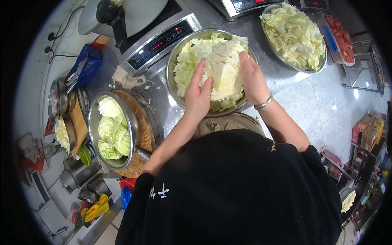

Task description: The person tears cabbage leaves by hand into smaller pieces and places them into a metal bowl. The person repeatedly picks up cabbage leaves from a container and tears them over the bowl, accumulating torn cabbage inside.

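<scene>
Between my two hands is a large piece of pale cabbage, held over a round metal bowl of torn cabbage leaves. My left hand grips its left side, thumb and a finger against the leaves. On the opposite side my right hand, with a metal bangle at the wrist, presses with its fingers partly hidden. To the left, a second metal bowl holds several cabbage pieces and rests on a woven basket.
Another bowl of torn leaves stands at the upper right, beside a plastic container of raw meat. An induction cooker with a lidded pot is at the upper left. A crumpled cloth and a blue basket lie near it.
</scene>
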A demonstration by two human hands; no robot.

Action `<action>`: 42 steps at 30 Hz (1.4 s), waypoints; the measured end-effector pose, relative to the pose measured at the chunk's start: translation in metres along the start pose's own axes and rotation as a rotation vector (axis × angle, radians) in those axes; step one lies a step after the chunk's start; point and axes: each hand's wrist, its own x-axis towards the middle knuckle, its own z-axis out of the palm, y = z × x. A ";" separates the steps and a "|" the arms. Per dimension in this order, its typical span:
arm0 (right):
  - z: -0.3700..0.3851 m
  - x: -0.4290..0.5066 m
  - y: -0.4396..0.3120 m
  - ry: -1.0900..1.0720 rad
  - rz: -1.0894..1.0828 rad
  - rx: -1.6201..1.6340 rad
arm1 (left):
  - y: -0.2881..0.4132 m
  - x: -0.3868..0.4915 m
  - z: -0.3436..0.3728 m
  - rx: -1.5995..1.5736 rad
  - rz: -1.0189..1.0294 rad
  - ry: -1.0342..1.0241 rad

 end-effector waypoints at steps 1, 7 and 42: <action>0.001 0.000 -0.001 -0.006 0.015 0.032 | 0.000 0.000 0.000 0.004 -0.001 -0.002; -0.004 0.003 0.003 -0.054 0.161 0.194 | -0.009 0.000 -0.003 -0.005 -0.002 -0.012; 0.009 -0.002 0.001 0.050 -0.315 -0.604 | 0.012 0.009 -0.008 -0.511 -0.166 0.019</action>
